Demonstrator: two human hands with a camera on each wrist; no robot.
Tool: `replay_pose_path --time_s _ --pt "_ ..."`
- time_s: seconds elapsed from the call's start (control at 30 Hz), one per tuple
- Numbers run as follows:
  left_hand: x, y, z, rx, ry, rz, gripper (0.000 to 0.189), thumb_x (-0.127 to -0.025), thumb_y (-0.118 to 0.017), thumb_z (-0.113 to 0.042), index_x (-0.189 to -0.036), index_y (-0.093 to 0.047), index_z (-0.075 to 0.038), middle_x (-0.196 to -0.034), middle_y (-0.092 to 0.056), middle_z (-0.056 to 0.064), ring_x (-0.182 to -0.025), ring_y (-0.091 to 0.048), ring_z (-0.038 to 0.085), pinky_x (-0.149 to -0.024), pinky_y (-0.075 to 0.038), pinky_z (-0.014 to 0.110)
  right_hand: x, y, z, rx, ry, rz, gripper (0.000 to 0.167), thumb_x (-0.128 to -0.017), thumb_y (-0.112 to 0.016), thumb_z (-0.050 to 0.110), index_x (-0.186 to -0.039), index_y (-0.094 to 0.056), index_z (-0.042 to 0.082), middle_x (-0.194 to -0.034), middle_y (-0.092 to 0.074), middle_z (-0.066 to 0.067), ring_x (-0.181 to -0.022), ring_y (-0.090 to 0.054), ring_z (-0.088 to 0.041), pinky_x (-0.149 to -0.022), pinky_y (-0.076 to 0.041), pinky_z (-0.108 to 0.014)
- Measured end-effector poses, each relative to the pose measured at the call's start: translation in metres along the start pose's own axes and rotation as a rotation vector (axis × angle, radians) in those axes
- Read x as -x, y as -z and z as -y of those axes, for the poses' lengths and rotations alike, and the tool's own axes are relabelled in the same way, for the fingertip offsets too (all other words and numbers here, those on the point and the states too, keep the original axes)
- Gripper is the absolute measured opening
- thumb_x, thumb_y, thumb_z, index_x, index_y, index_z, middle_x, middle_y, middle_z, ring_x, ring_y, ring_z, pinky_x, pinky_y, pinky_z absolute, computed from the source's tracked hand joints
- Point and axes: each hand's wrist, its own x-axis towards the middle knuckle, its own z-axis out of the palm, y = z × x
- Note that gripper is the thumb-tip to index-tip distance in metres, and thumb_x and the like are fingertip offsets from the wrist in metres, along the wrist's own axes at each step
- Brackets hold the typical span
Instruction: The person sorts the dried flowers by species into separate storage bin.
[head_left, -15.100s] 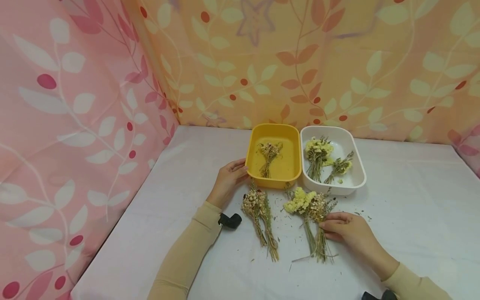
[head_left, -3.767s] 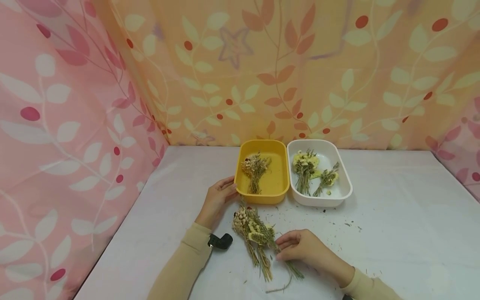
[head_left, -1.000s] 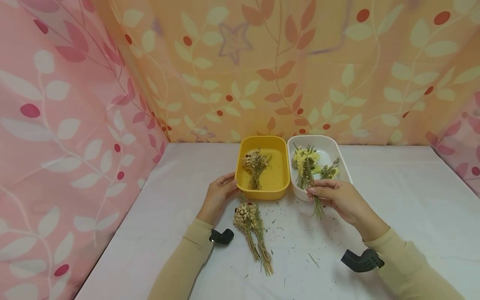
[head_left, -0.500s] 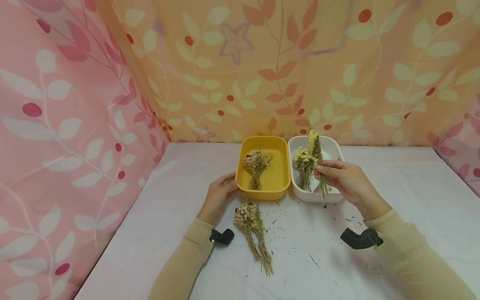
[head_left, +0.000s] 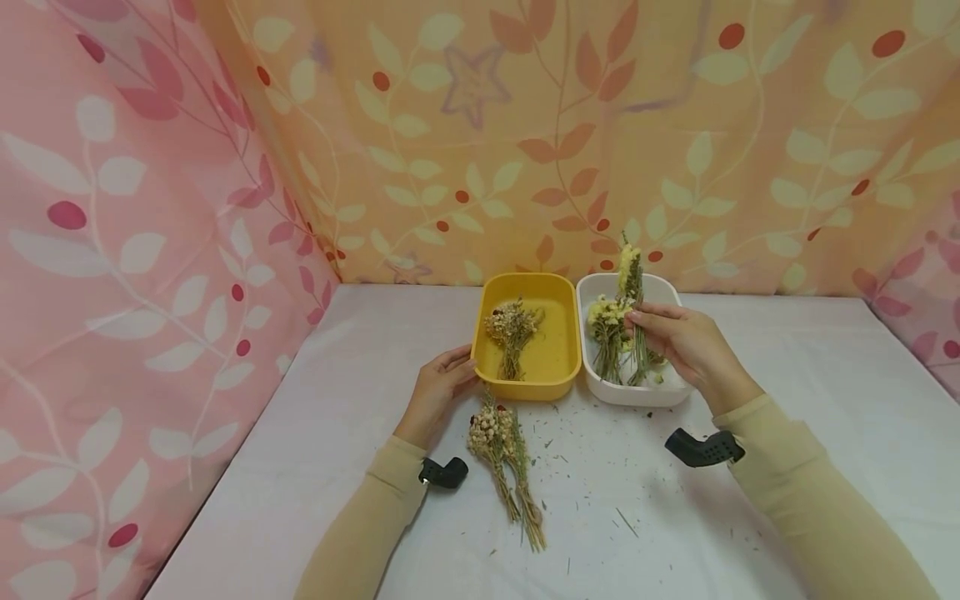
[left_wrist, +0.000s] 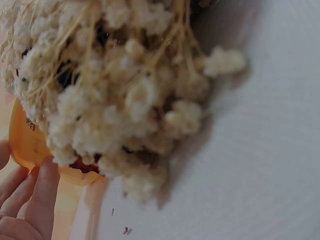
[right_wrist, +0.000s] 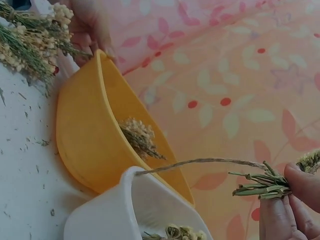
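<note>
My right hand [head_left: 686, 342] pinches a small bunch of yellow dried flowers [head_left: 628, 275] by its stems, heads up, over the white container [head_left: 637, 394]. In the right wrist view its cut stem ends [right_wrist: 260, 187] stick out past the fingers, and a strand of twine [right_wrist: 210, 160] trails from them to the white rim. Another yellow bunch [head_left: 606, 329] lies inside that container. My left hand [head_left: 438, 392] rests with extended fingers against the left side of the yellow container [head_left: 525, 390], which holds pale dried flowers [head_left: 512, 329].
Two bunches of dried flowers lie in front of the yellow container: a cream one [head_left: 491, 442] and a thin greenish one [head_left: 527, 483]. Loose plant bits dot the white cloth [head_left: 600, 517]. The containers stand side by side near the orange patterned curtain [head_left: 480, 167].
Over the last seconds my right hand has picked the yellow bunch off the table, carried it over the white container and raised it upright. My left hand has stayed at the yellow container.
</note>
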Motion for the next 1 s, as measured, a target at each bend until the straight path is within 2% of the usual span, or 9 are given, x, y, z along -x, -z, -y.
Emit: replay_pose_path --time_s 0.17,0.23,0.3,0.37,0.43,0.53,0.6,0.83,1.0 --pt "0.000 0.000 0.000 0.000 -0.007 0.004 0.046 -0.099 -0.060 -0.008 -0.143 -0.050 0.002 -0.144 -0.053 0.024 -0.127 -0.058 0.037 -0.096 -0.059 0.031 -0.007 0.006 0.000 -0.071 -0.009 -0.042 0.010 -0.091 -0.071 0.007 -0.098 -0.071 0.014 -0.089 -0.077 0.005 -0.085 -0.073 -0.004 -0.079 -0.060 -0.015" --pt "0.000 0.000 0.000 0.000 -0.001 0.003 0.046 -0.099 -0.060 -0.008 -0.143 -0.050 0.001 -0.143 -0.054 0.023 -0.128 -0.058 0.037 -0.095 -0.059 0.030 -0.010 0.008 -0.002 -0.072 -0.019 -0.060 0.028 -0.091 -0.071 0.006 -0.118 -0.068 0.009 -0.088 -0.077 0.006 -0.084 -0.073 -0.003 -0.077 -0.060 -0.015" --pt "0.000 0.000 0.000 -0.007 -0.005 0.000 0.045 -0.099 -0.060 -0.007 -0.143 -0.051 0.002 -0.143 -0.054 0.024 -0.128 -0.058 0.037 -0.095 -0.059 0.030 -0.014 0.010 -0.005 -0.061 -0.030 -0.071 0.050 -0.093 -0.069 0.006 -0.140 -0.052 0.001 -0.086 -0.077 0.007 -0.084 -0.073 -0.003 -0.078 -0.060 -0.015" --pt "0.001 0.000 -0.001 -0.008 -0.002 -0.005 0.045 -0.099 -0.060 -0.008 -0.142 -0.051 0.002 -0.143 -0.054 0.024 -0.128 -0.058 0.037 -0.095 -0.059 0.031 -0.016 0.012 -0.008 -0.052 -0.044 -0.090 0.068 -0.093 -0.068 0.006 -0.151 -0.035 -0.005 -0.085 -0.076 0.007 -0.083 -0.073 -0.002 -0.078 -0.060 -0.015" --pt "0.000 0.000 0.000 -0.008 -0.004 -0.003 0.045 -0.099 -0.060 -0.007 -0.142 -0.051 0.002 -0.143 -0.054 0.024 -0.128 -0.058 0.037 -0.096 -0.059 0.031 -0.019 0.014 -0.011 -0.053 -0.053 -0.106 0.063 -0.093 -0.068 0.004 -0.148 -0.039 -0.004 -0.085 -0.076 0.007 -0.083 -0.073 -0.003 -0.079 -0.060 -0.016" --pt "0.001 0.001 0.001 -0.007 0.000 0.000 0.045 -0.099 -0.060 -0.008 -0.143 -0.051 0.001 -0.143 -0.054 0.023 -0.128 -0.057 0.037 -0.097 -0.059 0.032 -0.023 0.015 -0.016 -0.052 -0.062 -0.132 0.039 -0.093 -0.067 0.003 -0.130 -0.056 0.001 -0.083 -0.076 0.007 -0.082 -0.073 -0.004 -0.080 -0.060 -0.017" --pt "0.000 0.002 0.002 -0.010 -0.004 0.003 0.045 -0.099 -0.060 -0.008 -0.142 -0.051 0.001 -0.143 -0.054 0.024 -0.128 -0.057 0.037 -0.097 -0.059 0.032 -0.025 0.015 -0.020 -0.022 -0.067 -0.147 0.030 -0.093 -0.066 0.002 -0.122 -0.057 0.001 -0.081 -0.075 0.008 -0.080 -0.073 -0.003 -0.079 -0.060 -0.016" --pt "0.001 0.001 0.002 -0.017 -0.007 0.006 0.045 -0.099 -0.061 -0.008 -0.142 -0.051 0.001 -0.142 -0.055 0.023 -0.126 -0.059 0.035 -0.095 -0.059 0.031 -0.031 0.012 -0.030 0.234 -0.135 -0.219 0.064 -0.093 -0.071 0.014 -0.148 -0.043 -0.003 -0.075 -0.070 0.020 -0.076 -0.067 0.008 -0.074 -0.058 -0.010" --pt "0.000 0.002 0.002 -0.003 -0.008 0.007 0.045 -0.099 -0.060 -0.008 -0.142 -0.051 0.002 -0.143 -0.054 0.024 -0.128 -0.058 0.036 -0.097 -0.058 0.031 -0.034 0.012 -0.037 0.229 -0.143 -0.222 0.066 -0.091 -0.074 0.013 -0.147 -0.043 -0.004 -0.078 -0.070 0.019 -0.076 -0.068 0.007 -0.076 -0.059 -0.012"
